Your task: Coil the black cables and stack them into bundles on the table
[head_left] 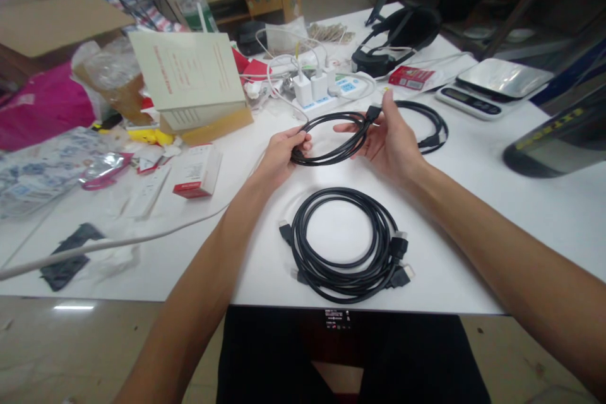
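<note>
Above the white table (265, 265), a coiled black HDMI cable (331, 117) hangs between my two hands. My left hand (286, 151) pinches the left side of the coil with thumb and fingers. On the opposite side, my right hand (386, 139) supports the loops across its fingers, its thumb raised beside the black plug (374, 113). A stack of coiled black HDMI cables (345, 252) lies in front of my hands, plugs pointing out on both sides. Partly hidden by my right hand, another coiled black cable (433, 117) rests on the table.
A white power strip (326, 101) with chargers sits behind my hands. At right are a kitchen scale (473, 101), a red box (411, 77) and a dark cylindrical object (558, 139). A pale open box (189, 76), a small red-white box (199, 170) and a grey cable (142, 240) are at left.
</note>
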`<action>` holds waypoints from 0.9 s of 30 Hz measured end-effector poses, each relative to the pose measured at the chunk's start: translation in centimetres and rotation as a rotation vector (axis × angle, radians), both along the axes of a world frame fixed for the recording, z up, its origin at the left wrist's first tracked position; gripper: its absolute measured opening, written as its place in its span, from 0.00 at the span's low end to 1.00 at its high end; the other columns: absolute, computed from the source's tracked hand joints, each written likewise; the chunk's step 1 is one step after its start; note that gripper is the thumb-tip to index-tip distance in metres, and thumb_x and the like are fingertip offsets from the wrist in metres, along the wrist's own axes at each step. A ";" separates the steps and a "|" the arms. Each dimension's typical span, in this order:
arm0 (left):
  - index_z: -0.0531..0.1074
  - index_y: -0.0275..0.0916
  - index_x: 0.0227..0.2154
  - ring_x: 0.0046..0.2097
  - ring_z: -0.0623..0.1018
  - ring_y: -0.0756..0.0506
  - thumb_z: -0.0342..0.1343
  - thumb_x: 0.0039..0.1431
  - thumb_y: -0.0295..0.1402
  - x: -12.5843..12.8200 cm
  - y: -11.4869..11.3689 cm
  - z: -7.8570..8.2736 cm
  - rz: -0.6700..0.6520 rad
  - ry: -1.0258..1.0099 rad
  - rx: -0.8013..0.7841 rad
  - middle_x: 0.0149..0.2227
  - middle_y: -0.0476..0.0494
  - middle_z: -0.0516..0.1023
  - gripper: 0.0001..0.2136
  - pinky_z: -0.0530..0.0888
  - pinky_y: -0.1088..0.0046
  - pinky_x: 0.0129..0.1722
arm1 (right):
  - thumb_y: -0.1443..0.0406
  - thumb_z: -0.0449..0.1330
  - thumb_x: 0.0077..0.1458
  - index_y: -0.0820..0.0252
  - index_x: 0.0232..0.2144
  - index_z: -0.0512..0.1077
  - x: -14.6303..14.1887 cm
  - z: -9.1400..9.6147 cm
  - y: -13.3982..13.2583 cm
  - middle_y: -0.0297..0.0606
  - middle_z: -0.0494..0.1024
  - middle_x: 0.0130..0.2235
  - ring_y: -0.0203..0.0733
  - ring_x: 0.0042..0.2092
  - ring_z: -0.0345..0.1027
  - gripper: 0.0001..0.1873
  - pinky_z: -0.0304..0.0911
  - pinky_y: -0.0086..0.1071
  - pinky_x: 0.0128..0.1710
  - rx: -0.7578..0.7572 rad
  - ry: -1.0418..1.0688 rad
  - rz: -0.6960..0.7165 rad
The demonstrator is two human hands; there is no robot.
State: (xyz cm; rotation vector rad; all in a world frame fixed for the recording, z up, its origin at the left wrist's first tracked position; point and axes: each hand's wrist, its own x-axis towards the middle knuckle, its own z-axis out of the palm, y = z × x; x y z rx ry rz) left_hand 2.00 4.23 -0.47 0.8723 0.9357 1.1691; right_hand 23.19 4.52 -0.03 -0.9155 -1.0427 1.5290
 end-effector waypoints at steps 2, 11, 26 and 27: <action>0.73 0.32 0.33 0.26 0.69 0.56 0.54 0.67 0.20 0.2 -0.2 0.2 -0.022 0.016 -0.008 0.28 0.50 0.70 0.07 0.67 0.82 0.24 | 0.27 0.51 0.58 0.57 0.46 0.74 0.0 0.3 -0.3 0.40 0.81 0.30 0.38 0.23 0.71 0.43 0.67 0.30 0.21 -0.019 -0.018 0.058; 0.74 0.32 0.35 0.28 0.71 0.56 0.62 0.62 0.22 -1.0 -0.1 0.4 -0.159 0.010 0.023 0.33 0.49 0.72 0.02 0.68 0.83 0.23 | 0.47 0.67 0.63 0.63 0.46 0.75 1.5 1.3 -0.7 0.34 0.78 0.24 0.29 0.15 0.60 0.25 0.59 0.24 0.14 -0.209 0.034 0.281; 0.80 0.33 0.56 0.34 0.78 0.50 0.71 0.57 0.35 -3.0 -1.3 1.6 -0.649 0.046 0.028 0.36 0.43 0.79 0.24 0.74 0.79 0.26 | 0.55 0.74 0.57 0.60 0.42 0.65 3.5 1.6 -1.9 0.45 0.86 0.35 0.48 0.26 0.81 0.25 0.79 0.34 0.24 -0.253 -0.225 1.005; 0.80 0.33 0.56 0.38 0.80 0.48 0.72 0.56 0.34 -3.0 -1.3 1.5 -0.695 0.057 0.039 0.39 0.40 0.82 0.25 0.77 0.77 0.32 | 0.55 0.74 0.57 0.59 0.42 0.64 3.5 1.6 -2.0 0.44 0.86 0.36 0.47 0.27 0.82 0.25 0.80 0.34 0.26 -0.267 -0.227 1.076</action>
